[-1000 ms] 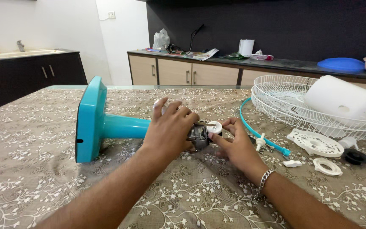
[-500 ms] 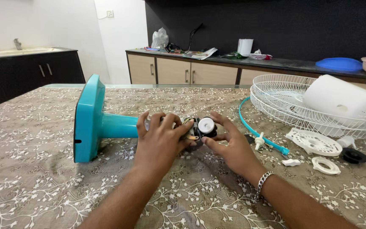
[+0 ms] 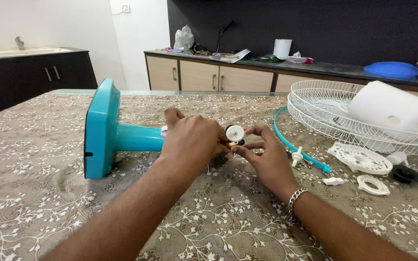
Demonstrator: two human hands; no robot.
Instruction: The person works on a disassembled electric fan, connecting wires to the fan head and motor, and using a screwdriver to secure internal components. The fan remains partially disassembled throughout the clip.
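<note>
Left hand (image 3: 192, 142) gripping the teal fan stand (image 3: 117, 135), right hand (image 3: 264, 157) pinching its white knob (image 3: 234, 132), loose white parts (image 3: 361, 159) and grille (image 3: 344, 116) crowding the table (image 3: 35, 203) rightward.

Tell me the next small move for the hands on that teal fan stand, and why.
Probably steady the stand with the left hand and let the right hand turn the small white knob a little. The teal fan stand lies on its side on the table, the left hand covers its neck end, and the right fingertips sit just under the knob.
</note>
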